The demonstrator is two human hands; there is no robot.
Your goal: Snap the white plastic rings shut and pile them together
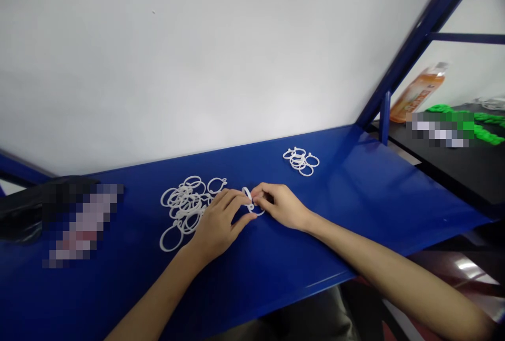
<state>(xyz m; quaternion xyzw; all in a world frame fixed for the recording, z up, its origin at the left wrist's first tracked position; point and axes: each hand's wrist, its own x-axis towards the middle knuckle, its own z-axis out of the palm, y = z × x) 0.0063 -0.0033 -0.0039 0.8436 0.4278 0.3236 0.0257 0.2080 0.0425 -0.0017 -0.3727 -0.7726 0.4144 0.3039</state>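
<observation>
Workshop: blue metal workbench (355, 193), rings (185, 207)

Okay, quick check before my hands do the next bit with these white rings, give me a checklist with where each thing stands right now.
1. Ring held by both hands: ok. The left hand and right hand pinch a white ring between their fingertips.
2. Ring sits over the blue shelf, not past its edge: ok.
3. Loose pile of rings within reach: ok, it lies just beside the left hand.
4. Small group of rings kept apart from the pile: ok, it lies farther back on the right.
5. Ring's clasp open or closed: cannot tell, the fingers cover it.
</observation>
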